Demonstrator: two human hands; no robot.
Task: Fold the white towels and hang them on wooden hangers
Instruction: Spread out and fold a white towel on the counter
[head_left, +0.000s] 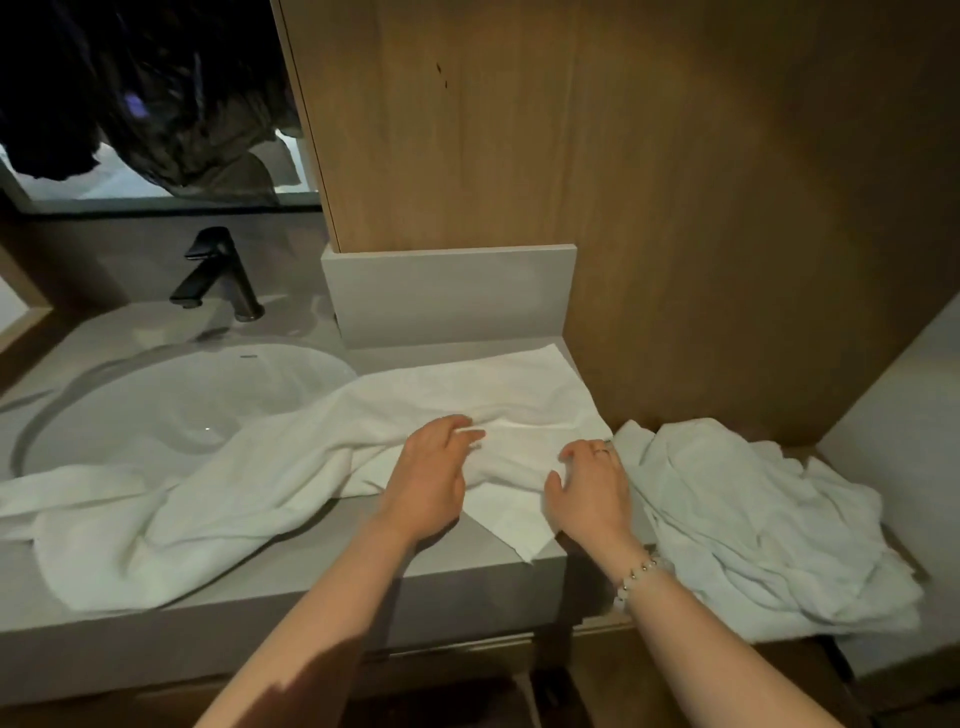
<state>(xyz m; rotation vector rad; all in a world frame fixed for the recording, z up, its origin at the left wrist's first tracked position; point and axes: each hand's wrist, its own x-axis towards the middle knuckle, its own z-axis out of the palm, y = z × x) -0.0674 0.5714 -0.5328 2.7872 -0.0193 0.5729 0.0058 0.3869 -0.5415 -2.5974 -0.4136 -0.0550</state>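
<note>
Both the left hand (431, 480) and right hand (592, 491) rest, fingers relaxed and gripping nothing, on the white towel (467, 395) right of the sink (156, 410).

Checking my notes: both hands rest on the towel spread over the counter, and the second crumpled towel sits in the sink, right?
No: the head view shows the crumpled towel lying right of the counter, not in the sink. The left hand and right hand do rest on the spread towel.
</note>
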